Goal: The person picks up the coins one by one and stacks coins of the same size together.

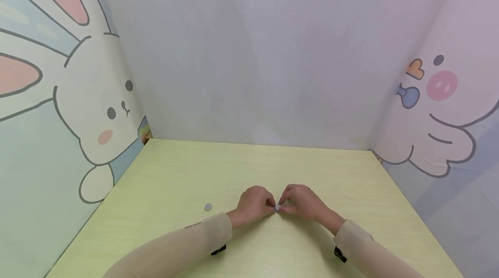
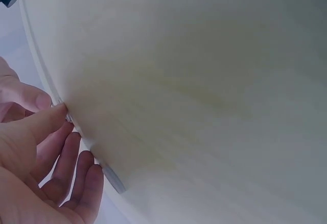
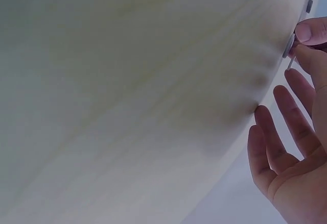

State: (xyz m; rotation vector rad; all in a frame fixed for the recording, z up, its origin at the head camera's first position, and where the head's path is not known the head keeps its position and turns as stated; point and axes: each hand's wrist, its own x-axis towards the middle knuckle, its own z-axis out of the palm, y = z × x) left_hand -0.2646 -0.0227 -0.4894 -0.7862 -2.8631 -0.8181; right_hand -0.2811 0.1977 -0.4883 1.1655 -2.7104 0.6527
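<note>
A small round pale-grey disc with a dark edge (image 1: 277, 207) is between my two hands, low over the table. My left hand (image 1: 254, 205) pinches it from the left with thumb and forefinger. From the other side my right hand (image 1: 305, 203) pinches it with its fingertips. In the right wrist view the disc (image 3: 289, 46) appears nearly edge-on, and a thin pale sliver (image 3: 292, 62) shows below the fingertips. Fingers hide much of it in the left wrist view. A second flat grey disc (image 1: 208, 207) lies on the table left of my left hand.
The pale yellow-green wooden table (image 1: 218, 169) spreads around both hands. A plain light curtain (image 1: 249, 61) hangs behind its far edge. Printed cartoon cloths stand at both sides, a rabbit (image 1: 97, 100) at left and a white figure (image 1: 448, 117) at right.
</note>
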